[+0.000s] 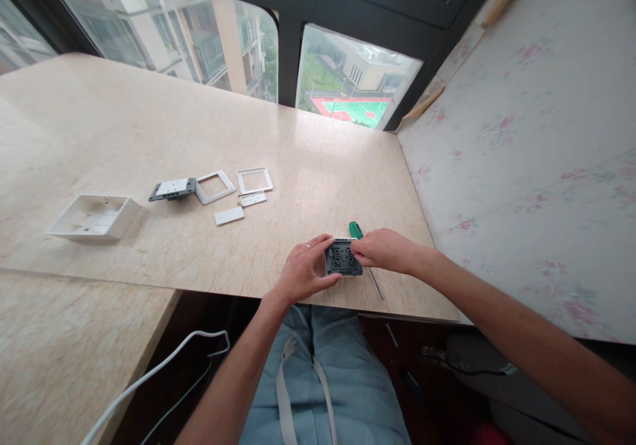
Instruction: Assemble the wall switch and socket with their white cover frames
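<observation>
A dark grey wall switch module (pixel 342 257) lies near the counter's front edge. My left hand (pixel 307 265) grips its left side, thumb at the lower edge and fingers at the upper edge. On its right side my right hand (pixel 382 249) is closed, fingertips pressed at the module's face; whether something small is in them is hidden. A screwdriver with a green handle (pixel 355 230) lies partly under my right hand, its metal shaft pointing toward the front edge.
Left of my hands lie two white frames (pixel 216 187), white rocker covers (pixel 229 216) and a second switch module (pixel 172 189). A white mounting box (pixel 94 217) sits farther left. The flowered wall (pixel 517 167) bounds the right; a white cable (pixel 163 362) hangs below.
</observation>
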Action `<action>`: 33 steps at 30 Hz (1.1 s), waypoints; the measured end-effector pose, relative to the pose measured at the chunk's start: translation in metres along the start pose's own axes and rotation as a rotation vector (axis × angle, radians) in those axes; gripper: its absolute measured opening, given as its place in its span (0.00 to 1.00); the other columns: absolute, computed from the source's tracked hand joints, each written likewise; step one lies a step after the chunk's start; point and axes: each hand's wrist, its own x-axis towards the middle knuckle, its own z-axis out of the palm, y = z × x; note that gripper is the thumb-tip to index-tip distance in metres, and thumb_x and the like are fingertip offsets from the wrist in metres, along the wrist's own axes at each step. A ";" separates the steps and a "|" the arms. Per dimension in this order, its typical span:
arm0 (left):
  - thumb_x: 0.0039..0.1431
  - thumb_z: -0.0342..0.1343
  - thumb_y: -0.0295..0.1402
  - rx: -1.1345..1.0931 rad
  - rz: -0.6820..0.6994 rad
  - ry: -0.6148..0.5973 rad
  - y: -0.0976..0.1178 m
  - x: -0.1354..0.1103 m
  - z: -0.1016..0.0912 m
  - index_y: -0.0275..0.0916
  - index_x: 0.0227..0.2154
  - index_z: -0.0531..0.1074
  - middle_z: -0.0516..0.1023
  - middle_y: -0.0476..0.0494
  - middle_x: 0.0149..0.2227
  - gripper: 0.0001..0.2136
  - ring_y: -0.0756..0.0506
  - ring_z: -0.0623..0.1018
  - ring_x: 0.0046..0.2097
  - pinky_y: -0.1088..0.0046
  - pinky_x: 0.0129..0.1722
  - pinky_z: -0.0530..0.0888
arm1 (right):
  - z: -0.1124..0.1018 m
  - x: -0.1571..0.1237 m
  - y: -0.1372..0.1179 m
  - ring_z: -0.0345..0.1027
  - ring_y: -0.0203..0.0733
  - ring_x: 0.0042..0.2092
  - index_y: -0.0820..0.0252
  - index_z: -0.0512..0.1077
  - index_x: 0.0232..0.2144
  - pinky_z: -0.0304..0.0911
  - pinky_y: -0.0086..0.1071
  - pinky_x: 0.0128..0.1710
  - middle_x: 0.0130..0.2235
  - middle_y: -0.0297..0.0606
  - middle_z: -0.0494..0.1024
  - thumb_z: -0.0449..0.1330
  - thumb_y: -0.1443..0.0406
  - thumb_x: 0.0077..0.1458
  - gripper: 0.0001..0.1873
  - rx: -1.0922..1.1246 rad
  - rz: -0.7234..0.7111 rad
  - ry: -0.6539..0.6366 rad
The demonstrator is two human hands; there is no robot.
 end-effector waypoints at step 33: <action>0.54 0.67 0.41 -0.003 -0.002 -0.009 0.002 0.000 -0.001 0.47 0.63 0.65 0.69 0.38 0.65 0.33 0.35 0.69 0.66 0.53 0.62 0.67 | 0.015 -0.008 0.008 0.76 0.43 0.32 0.61 0.76 0.34 0.47 0.31 0.27 0.34 0.44 0.84 0.56 0.63 0.67 0.12 -0.014 -0.033 0.106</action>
